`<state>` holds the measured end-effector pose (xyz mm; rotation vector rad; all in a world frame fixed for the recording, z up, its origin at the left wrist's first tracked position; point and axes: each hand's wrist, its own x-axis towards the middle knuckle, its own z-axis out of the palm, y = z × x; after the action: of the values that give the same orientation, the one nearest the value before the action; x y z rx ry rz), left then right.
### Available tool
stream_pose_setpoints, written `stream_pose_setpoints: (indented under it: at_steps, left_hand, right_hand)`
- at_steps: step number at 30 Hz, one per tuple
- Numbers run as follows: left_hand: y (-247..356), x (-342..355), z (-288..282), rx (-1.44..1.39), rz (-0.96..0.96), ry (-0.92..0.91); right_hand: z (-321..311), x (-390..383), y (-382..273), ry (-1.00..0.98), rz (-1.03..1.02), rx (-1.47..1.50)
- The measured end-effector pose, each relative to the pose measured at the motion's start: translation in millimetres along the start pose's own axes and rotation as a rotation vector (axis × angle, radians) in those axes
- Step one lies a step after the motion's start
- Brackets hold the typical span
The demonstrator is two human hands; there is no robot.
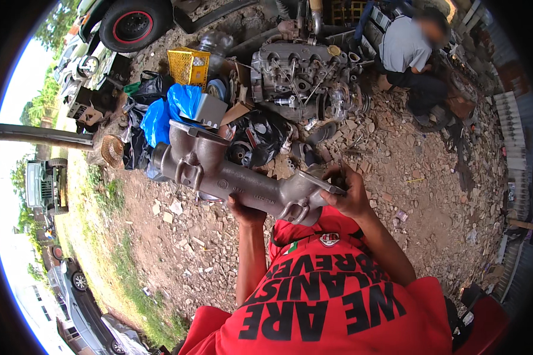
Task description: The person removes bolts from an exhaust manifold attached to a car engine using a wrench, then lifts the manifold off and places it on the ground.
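I hold a large grey cast metal manifold [231,180] crosswise over my red shirt. Two flanged branches stand up from its pipe, one at each end, and ribbed brackets sit on its side. My left hand [246,210] is closed on the middle of the pipe from below, its fingers partly hidden behind the metal. My right hand [350,195] grips the flanged right end, fingers wrapped around the edge.
Ahead are an engine block [299,80], yellow crate [186,65], blue bag [157,118], black bags [257,142] and a wheel [130,26]. A person in grey [403,56] crouches at upper right. Rubble [420,201] covers the ground beside corrugated sheeting [509,148]; vehicles stand left.
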<state>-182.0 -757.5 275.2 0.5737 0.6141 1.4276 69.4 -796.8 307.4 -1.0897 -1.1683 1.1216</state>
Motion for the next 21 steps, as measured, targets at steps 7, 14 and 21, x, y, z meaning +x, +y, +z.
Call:
stream_pose_setpoints:
  at_steps: [7, 14, 21]
  left_hand:
    - [-19, 17, 33, -0.082, -0.06, -0.088]
    - [-23, 18, 53, -0.242, -0.137, -0.22]
    - [-16, 28, 81, -0.233, -0.032, -0.421]
  right_hand:
    - [-28, 11, -18, 0.228, -0.164, -0.021]
    - [-53, 19, -23, 0.286, -0.353, -0.041]
    - [-66, 36, -38, 0.291, -0.402, -0.053]
